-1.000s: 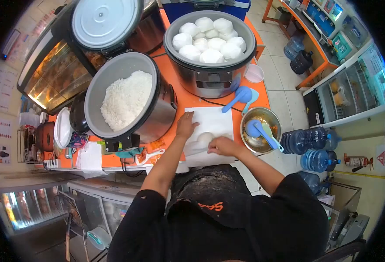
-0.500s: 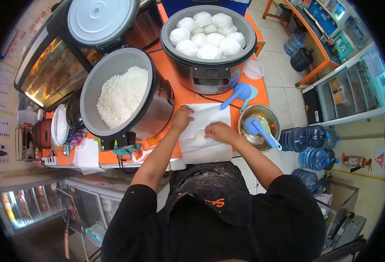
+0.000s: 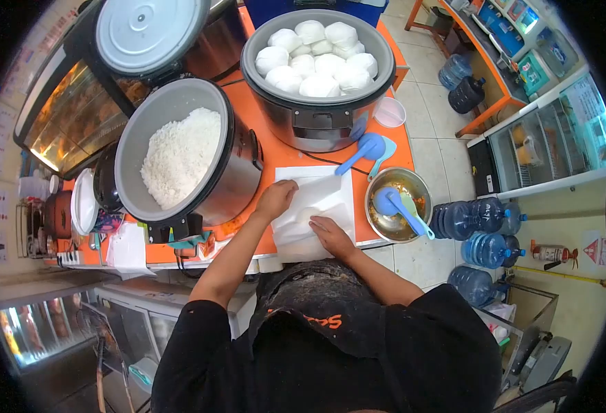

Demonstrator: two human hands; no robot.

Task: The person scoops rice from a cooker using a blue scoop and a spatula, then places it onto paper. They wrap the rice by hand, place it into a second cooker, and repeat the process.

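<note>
A sheet of white wrapping paper (image 3: pixel 321 186) lies on the orange table in front of me, with a small pale rounded lump (image 3: pixel 309 213) at its middle. My left hand (image 3: pixel 277 198) is at the sheet's left edge, its fingers bent over the paper. On the lower right of the sheet rests my right hand (image 3: pixel 333 237), fingers stretched out and a little apart, fingertips close beside the lump. Just right of the paper stands a metal bowl (image 3: pixel 418 180) holding a blue scoop (image 3: pixel 388 202) and a pale green utensil, with orange-brown bits inside.
A tilted cooker pot (image 3: pixel 130 180) of loose rice (image 3: pixel 182 158) stands at left; another pot (image 3: pixel 249 65) beyond the paper holds several white wrapped bundles (image 3: pixel 320 86). A second blue scoop (image 3: pixel 370 146) and a pink cup (image 3: pixel 390 112) lie at right. Water bottles (image 3: pixel 478 215) stand on the floor.
My right hand has come down toward me onto the lower paper, its fingers now stretched out where they were bunched over the lump. My left hand stays at the paper's left side.
</note>
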